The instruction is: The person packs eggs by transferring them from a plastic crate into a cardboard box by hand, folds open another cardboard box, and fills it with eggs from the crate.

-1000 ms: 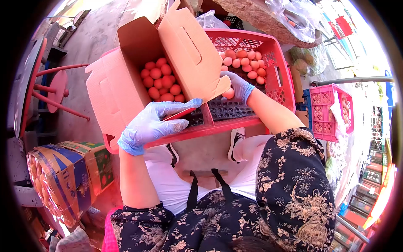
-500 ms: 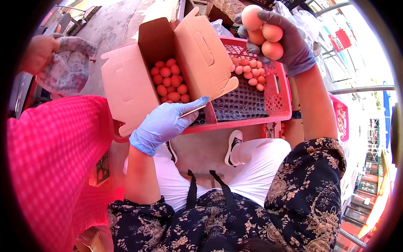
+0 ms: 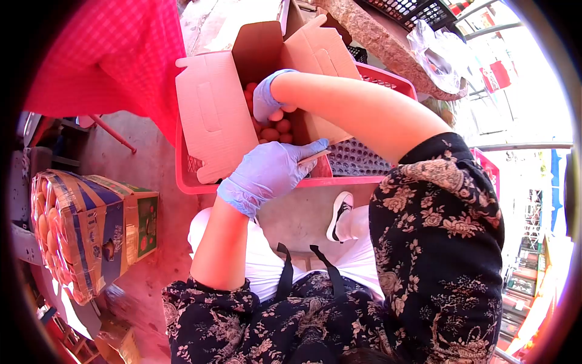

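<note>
An open cardboard box with several brown eggs in it rests on a red plastic crate. My gloved right hand reaches inside the box, closed around eggs, with pale eggs showing beside its fingers; the fingertips are hidden. At the box's near edge, my gloved left hand grips a thin flat object between thumb and fingers. A dark dimpled egg tray lies in the crate to the right, partly covered by my right forearm.
Another person in a pink checked garment stands at the upper left. A taped carton is at the left. Beyond the crate lies a stone slab with a plastic bag and a black crate.
My right hand has brought several eggs from the upper right down into the box. The box and crate appear further right in view. The other person has shifted towards the upper left.
</note>
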A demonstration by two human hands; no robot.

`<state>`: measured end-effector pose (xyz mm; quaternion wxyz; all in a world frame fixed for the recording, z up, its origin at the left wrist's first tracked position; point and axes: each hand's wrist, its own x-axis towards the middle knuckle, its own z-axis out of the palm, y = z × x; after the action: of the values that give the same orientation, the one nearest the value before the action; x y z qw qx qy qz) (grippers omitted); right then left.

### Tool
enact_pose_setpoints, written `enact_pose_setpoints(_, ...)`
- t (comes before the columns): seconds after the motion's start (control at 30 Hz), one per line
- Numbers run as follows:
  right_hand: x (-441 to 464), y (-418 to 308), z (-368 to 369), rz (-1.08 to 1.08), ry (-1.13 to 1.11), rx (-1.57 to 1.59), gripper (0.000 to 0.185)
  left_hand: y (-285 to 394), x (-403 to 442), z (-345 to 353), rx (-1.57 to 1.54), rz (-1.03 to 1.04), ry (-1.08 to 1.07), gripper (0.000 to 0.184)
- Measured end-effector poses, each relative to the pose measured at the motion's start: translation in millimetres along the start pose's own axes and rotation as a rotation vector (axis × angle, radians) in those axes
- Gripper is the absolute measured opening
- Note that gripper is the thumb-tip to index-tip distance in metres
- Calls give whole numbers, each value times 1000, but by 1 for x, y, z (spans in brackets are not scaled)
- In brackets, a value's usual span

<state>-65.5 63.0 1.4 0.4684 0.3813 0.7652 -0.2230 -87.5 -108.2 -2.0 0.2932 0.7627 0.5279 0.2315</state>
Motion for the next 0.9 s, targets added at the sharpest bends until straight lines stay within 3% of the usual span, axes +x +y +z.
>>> enact_pose_setpoints(0.03,63,4,18,24,40,-40,20,-3,0,1,-6,19,7,33)
enact_pose_setpoints(0.17,95,9,52,-73,268,-364,29,-7,3,-6,-55,20,-3,30)
enact_pose_setpoints(0.23,136,23,76,-163,604,-880,34,-10,2,-4,-127,25,39,26)
enact_pose_setpoints(0.27,167,35,89,-116,904,-1290,36,-10,2,-4,-127,21,38,26)
enact_pose_setpoints(0.33,221,52,108,24,1294,-1612,41,-10,1,-5,-117,10,35,25)
enact_pose_setpoints(0.37,203,42,103,-40,1444,-1413,41,-12,1,-4,-124,28,46,23)
enact_pose_setpoints(0.4,182,37,99,-187,1008,-1132,40,-14,1,-3,-109,39,40,23)
enact_pose_setpoints(0.43,123,18,85,-225,549,-543,38,-14,0,-2,-96,48,31,23)
enact_pose_setpoints(0.47,59,-3,69,-65,268,-144,37,-14,-1,-2,-84,57,22,22)
enact_pose_setpoints(0.53,92,5,78,-81,362,-198,37,-11,-1,-6,-62,61,4,23)
enact_pose_setpoints(0.63,93,5,85,-79,370,-579,38,-9,-5,-5,-84,78,7,24)
enact_pose_setpoints(0.8,76,-1,73,-32,283,-410,39,-8,-3,-8,-118,43,24,24)
enact_pose_setpoints(0.9,68,3,72,-9,387,-651,41,-12,3,0,-156,71,30,23)
